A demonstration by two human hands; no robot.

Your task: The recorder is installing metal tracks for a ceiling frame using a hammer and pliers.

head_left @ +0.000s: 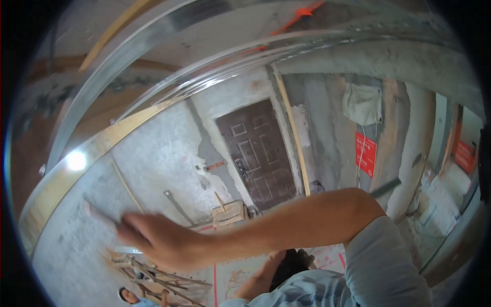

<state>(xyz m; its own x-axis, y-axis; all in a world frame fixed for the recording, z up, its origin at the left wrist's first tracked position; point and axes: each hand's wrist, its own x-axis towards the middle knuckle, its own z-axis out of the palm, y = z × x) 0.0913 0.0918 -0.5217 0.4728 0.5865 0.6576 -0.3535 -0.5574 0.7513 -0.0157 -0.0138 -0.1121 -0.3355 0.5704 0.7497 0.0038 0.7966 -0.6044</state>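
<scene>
A right hand [153,240] reaches across the view from the lower right, its bare forearm running back to a pale grey sleeve [383,266]. The fingers [105,217] stretch out flat, released rather than clenched, and lie against a grey board [92,199], which sits just below a curved wooden strip [92,153]. Whether they grasp the board's edge cannot be told, because the hand is blurred. The left hand is not in view.

Above the strip, bent metal rails [153,36] sweep across the ceiling. To the right of the strip stands a dark brown panelled door [258,153] in a rough plaster wall [163,153]. A long wooden batten [294,133] leans just beside the door's right edge. Further right of the door hangs a red notice [366,153]. Below the hand lies a wooden frame of slats [153,279], with another person's head [128,295] near it.
</scene>
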